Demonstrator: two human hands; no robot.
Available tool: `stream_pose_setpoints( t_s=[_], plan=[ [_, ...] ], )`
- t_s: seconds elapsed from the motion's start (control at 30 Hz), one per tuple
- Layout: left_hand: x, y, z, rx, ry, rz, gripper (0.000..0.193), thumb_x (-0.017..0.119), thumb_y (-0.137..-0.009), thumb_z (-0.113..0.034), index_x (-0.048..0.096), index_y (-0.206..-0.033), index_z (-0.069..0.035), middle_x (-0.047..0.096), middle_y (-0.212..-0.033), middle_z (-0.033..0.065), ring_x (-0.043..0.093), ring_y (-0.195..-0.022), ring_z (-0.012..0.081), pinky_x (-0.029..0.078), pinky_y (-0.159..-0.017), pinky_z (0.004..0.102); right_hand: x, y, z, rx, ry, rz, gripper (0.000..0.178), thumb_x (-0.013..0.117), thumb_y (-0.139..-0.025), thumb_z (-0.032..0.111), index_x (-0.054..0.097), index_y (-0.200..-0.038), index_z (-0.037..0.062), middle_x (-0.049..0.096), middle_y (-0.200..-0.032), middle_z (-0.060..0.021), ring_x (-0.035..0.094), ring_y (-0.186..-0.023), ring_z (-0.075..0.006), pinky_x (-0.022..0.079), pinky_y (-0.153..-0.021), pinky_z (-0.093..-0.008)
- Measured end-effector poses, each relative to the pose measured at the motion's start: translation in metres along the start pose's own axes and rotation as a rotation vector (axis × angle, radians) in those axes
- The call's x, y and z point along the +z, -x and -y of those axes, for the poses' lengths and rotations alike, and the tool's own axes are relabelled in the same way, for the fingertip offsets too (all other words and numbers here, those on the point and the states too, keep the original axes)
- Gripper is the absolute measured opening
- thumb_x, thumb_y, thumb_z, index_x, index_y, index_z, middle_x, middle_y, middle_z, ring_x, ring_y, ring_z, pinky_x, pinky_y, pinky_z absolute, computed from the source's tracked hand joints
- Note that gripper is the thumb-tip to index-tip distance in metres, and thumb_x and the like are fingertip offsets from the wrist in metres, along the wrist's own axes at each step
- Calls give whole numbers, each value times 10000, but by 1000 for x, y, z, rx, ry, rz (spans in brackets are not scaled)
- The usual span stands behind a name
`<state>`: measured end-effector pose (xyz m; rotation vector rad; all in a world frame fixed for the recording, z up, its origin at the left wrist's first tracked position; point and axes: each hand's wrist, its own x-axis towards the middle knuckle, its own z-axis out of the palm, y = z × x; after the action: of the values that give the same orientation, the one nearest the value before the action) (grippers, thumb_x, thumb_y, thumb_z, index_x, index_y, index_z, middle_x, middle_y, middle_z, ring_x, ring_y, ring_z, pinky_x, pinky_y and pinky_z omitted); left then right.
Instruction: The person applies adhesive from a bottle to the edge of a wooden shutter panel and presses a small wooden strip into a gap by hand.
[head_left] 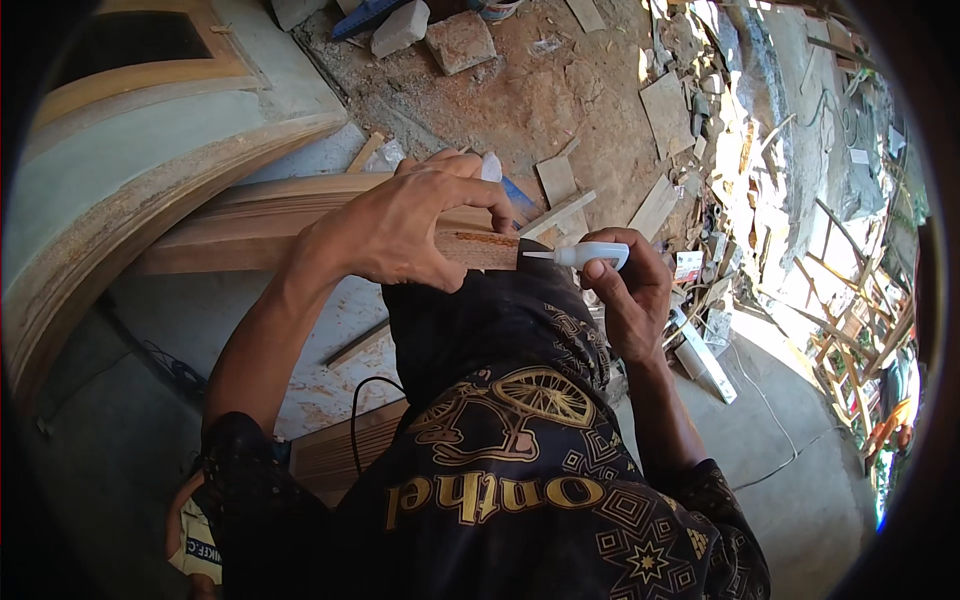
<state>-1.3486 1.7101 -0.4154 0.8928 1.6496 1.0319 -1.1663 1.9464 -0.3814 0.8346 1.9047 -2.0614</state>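
Observation:
My right hand (635,295) pinches a small white squeeze bottle (603,253) with a thin nozzle. It lies almost level, its tip pointing left at the end of a wooden board (480,248). Along the board's end runs a rough, dark reddish-brown strip. My left hand (400,220) arches over the board, thumb at the near edge and index finger curved down toward the far side. A small whitish translucent piece (491,167) shows beside its fingers; whether they hold it is unclear. The other fingers are partly hidden behind the hand.
A curved wooden-edged frame (200,195) stands at left. Broken blocks (460,42) and loose boards (665,115) lie on the dirt ground ahead. Scrap wood (850,320) is heaped at right. A thin cable (790,455) crosses the concrete floor. Another person (195,540) shows at lower left.

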Motion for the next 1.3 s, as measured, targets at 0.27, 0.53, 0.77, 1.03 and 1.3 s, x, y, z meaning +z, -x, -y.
stream_pose_setpoints(
  t_s=[0.27, 0.53, 0.77, 1.03, 1.3],
  plan=[
    [-3, -6, -7, -61, -3, 42, 512, 787, -579, -139, 663, -1075, -112, 480, -999, 67, 522, -1018, 276, 432, -959, 405, -8, 7, -17, 15, -75, -67, 256, 751, -962, 130, 645, -1142, -20, 690, -1020, -44, 606, -931, -107, 478, -851, -275],
    [-1, -6, -11, -91, -68, 17, 511, 797, -563, -122, 676, -1059, -112, 525, -1016, 69, 527, -999, 287, 430, -955, 404, -3, 9, -26, 52, -140, -103, 230, 744, -967, 116, 654, -1141, -6, 687, -1015, -36, 598, -928, -101, 476, -854, -275],
    [-1, -10, -8, -89, -53, 24, 474, 785, -546, -63, 686, -1008, -93, 497, -924, 53, 499, -903, 233, 430, -865, 344, 16, 2, -40, 84, -320, -108, 204, 724, -988, 122, 658, -1133, -5, 684, -1014, -27, 605, -923, -95, 485, -842, -267],
    [-2, -12, -15, -158, -53, 39, 440, 770, -580, -68, 696, -1012, -102, 486, -930, 58, 520, -931, 248, 442, -900, 351, 24, -1, -53, -10, -325, -138, 213, 743, -966, 132, 672, -1102, -15, 710, -948, -46, 618, -881, -87, 494, -802, -264],
    [-1, -14, -16, -163, -49, 43, 441, 773, -574, -48, 695, -1005, -99, 477, -915, 51, 515, -920, 245, 439, -888, 344, 25, -1, -59, -80, -244, -160, 201, 753, -956, 136, 684, -1084, -4, 717, -897, -47, 627, -803, -94, 497, -731, -262]
  ],
)
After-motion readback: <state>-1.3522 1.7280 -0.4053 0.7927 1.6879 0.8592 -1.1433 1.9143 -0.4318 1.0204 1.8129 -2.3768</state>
